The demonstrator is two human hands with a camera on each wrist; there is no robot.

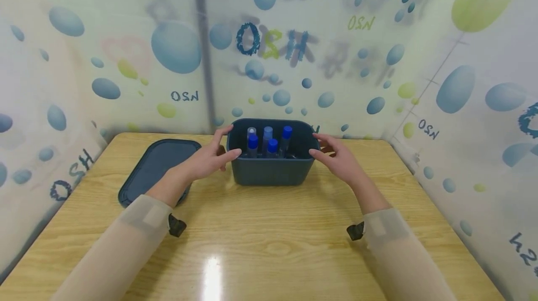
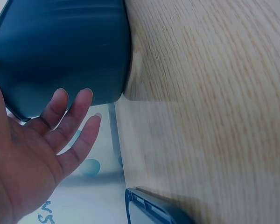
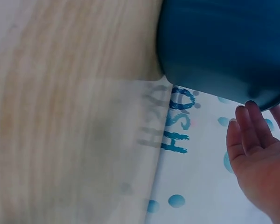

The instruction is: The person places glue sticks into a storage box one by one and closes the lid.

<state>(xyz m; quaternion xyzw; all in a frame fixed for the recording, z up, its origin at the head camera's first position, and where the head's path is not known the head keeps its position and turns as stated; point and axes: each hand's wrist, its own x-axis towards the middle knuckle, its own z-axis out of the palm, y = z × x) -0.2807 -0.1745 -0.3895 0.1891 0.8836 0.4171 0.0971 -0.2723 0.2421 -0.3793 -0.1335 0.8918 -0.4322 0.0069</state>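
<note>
A dark blue storage bin [image 1: 271,171] stands on the table against the back wall. Several slim tubes [image 1: 287,138] with blue caps stand upright inside it. At its left end is my left hand [image 1: 208,157], thumb over the front corner of the rim and index finger at the back corner. My right hand [image 1: 336,156] holds the opposite end the same way. In the left wrist view, the other fingers [image 2: 74,123] spread loosely beside the bin's end wall [image 2: 65,51]. The right wrist view shows fingertips [image 3: 252,109] right at the bin's edge.
A dark blue lid [image 1: 157,170] lies flat on the wooden table [image 1: 269,235], left of the bin and partly behind my left forearm. Patterned wall panels [image 1: 273,86] enclose the table at the back and on both sides.
</note>
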